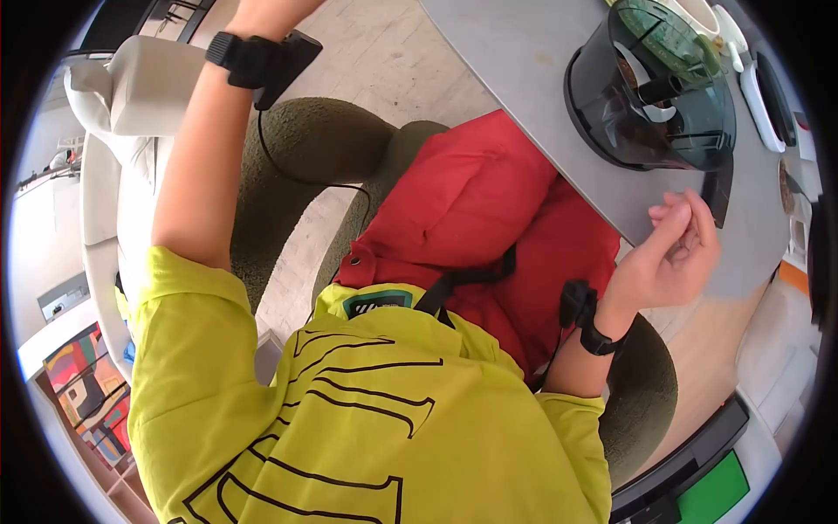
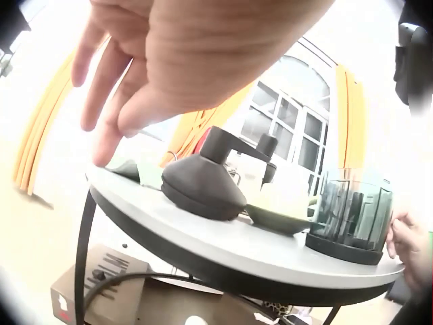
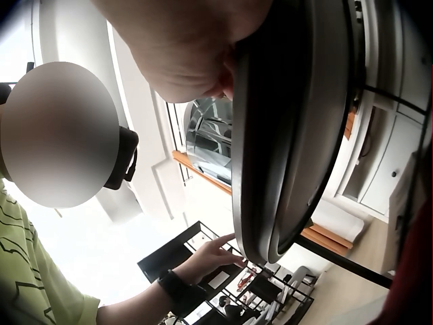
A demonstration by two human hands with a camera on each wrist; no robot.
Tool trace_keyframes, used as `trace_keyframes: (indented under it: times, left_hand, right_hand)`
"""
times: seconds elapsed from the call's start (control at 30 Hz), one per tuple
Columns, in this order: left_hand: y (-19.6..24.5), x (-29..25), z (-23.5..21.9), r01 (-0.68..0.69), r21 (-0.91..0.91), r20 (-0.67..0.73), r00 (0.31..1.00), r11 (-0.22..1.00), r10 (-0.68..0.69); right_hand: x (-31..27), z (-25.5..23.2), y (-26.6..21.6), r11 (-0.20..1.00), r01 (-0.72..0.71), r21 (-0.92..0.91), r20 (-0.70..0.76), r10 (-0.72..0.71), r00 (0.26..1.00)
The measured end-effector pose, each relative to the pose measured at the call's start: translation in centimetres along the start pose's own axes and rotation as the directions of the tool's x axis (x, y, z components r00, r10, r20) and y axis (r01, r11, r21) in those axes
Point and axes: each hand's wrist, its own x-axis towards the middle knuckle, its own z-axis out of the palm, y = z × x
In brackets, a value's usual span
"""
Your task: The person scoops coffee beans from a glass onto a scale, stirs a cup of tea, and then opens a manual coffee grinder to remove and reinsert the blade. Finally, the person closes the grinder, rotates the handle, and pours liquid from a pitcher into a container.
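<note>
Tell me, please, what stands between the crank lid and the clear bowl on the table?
In the left wrist view, a green dish stands between the crank lid and the clear bowl.

We spot "LM" ending the print on the cardboard box point(image 2: 120, 302); letters on the yellow shirt point(image 1: 454, 437) escape us!

Grey tabletop point(image 1: 532, 65), black bowl base point(image 2: 344, 250)

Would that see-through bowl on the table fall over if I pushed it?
Probably not easily: the see-through bowl stands upright on a flat black base, so it might slide first. Its smooth, shiny walls could feel slippery. They hold their round shape, so they're likely stiff.
</note>
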Motion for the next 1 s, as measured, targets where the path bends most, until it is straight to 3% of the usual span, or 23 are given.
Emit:
trace_keyframes:
  times: [0.03,0.1,0.13,0.17,0.23,0.3,0.37,0.4,0.43,0.5,0.53,0.7,0.8,0.93,1.0]
  left_hand:
    - [0.2,-0.7,1.0,-0.334,0.474,-0.362,0.770,0.815,0.526]
    - [0.8,-0.4,0.4,-0.288,0.660,-0.409,0.637,0.694,0.654]
    - [1.6,-0.5,0.1,-0.200,0.324,-0.440,0.834,0.925,0.334]
    - [2.3,-0.3,-0.4,-0.022,-0.040,-0.326,0.945,0.999,0.007]
    - [2.8,-0.2,-1.0,-0.065,-0.134,-0.337,0.941,0.989,0.016]
    - [0.6,1.0,0.1,-0.298,0.137,-0.466,0.822,0.945,0.327]
    - [1.6,1.6,0.8,-0.370,-0.100,-0.547,0.796,0.924,0.260]
    - [2.2,1.7,0.8,-0.296,-0.373,-0.392,0.909,0.879,0.140]
    - [2.7,2.0,1.3,-0.312,-0.370,-0.403,0.903,0.875,0.152]
    - [4.0,2.5,2.0,-0.333,-0.661,-0.354,0.929,0.672,0.111]
    - [4.7,2.4,1.6,-0.328,-0.683,-0.302,0.940,0.653,0.156]
    - [5.8,2.8,3.7,-0.362,-0.731,-0.304,0.932,0.579,0.199]
    - [6.3,3.2,5.3,-0.281,-0.732,-0.254,0.958,0.621,0.135]
    - [5.6,4.6,7.2,-0.267,-0.779,-0.249,0.962,0.567,0.111]
    - [5.4,4.8,7.8,-0.196,-0.828,-0.215,0.976,0.526,0.026]
  right_hand:
    - [0.1,0.0,0.1,1.000,-0.019,-0.003,0.009,0.019,1.000]
    - [0.1,-0.1,0.1,1.000,-0.026,-0.016,-0.003,0.026,1.000]
    - [0.1,-0.3,0.1,0.999,-0.041,-0.021,0.014,0.041,0.999]
    - [0.1,-0.2,0.2,0.998,-0.050,-0.024,0.023,0.050,0.998]
    - [0.0,-0.1,0.4,0.999,0.013,-0.048,-0.032,-0.015,0.999]
    - [-0.1,-0.3,0.6,0.994,0.013,-0.107,0.034,-0.010,0.999]
    - [-0.1,-0.5,0.4,0.994,0.013,-0.109,0.007,-0.013,1.000]
    - [0.0,-0.5,0.4,0.994,-0.019,-0.111,0.007,0.020,1.000]
    - [0.0,-0.5,0.3,0.992,-0.053,-0.114,0.009,0.054,0.998]
    - [0.1,-0.4,0.3,0.991,-0.073,-0.110,-0.014,0.072,0.997]
    - [0.1,-0.5,0.4,0.989,-0.102,-0.104,-0.019,0.101,0.995]
    - [0.4,-0.4,0.4,0.988,-0.143,-0.060,-0.045,0.140,0.989]
    - [0.5,-0.5,0.1,0.985,-0.164,-0.042,-0.046,0.162,0.986]
    - [0.7,-0.4,0.1,0.985,-0.160,-0.066,-0.051,0.157,0.986]
    - [0.9,-0.4,0.0,0.988,-0.132,-0.081,-0.053,0.128,0.990]
